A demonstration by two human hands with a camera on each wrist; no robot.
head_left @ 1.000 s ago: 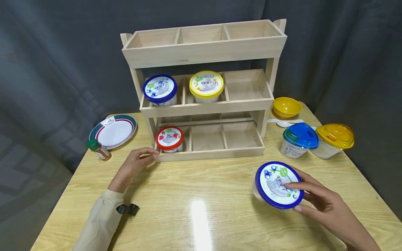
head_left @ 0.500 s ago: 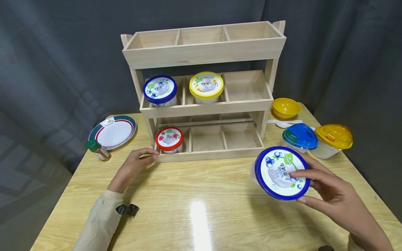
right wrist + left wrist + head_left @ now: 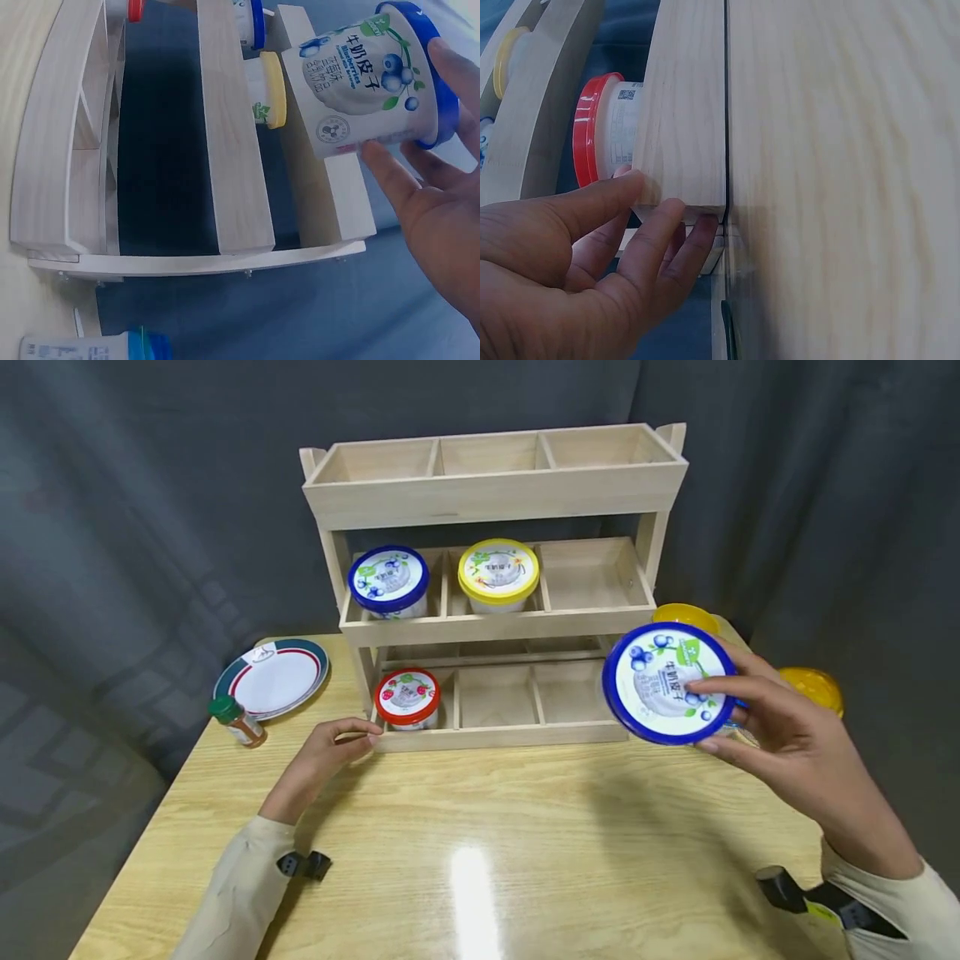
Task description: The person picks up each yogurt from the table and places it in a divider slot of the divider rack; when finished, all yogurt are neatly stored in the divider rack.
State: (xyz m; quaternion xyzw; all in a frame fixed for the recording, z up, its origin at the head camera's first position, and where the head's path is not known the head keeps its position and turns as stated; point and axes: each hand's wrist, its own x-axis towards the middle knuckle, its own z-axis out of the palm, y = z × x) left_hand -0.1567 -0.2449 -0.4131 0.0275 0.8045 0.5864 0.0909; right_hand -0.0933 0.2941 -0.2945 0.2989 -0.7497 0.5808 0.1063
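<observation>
Both hands are busy: the right hand (image 3: 780, 735) grips a blue-lidded tub (image 3: 667, 693) by its rim, held in the air in front of the wooden rack (image 3: 495, 610) (lid tilted toward the head camera), while the left hand (image 3: 318, 760) rests on the tabletop (image 3: 480, 843), fingers pinching the rack's lower front corner. Just beyond the left fingertips a red-lidded tub (image 3: 406, 697) sits in the bottom tier; farther left lie a spice bottle (image 3: 236, 720) and a plate (image 3: 272, 677).
</observation>
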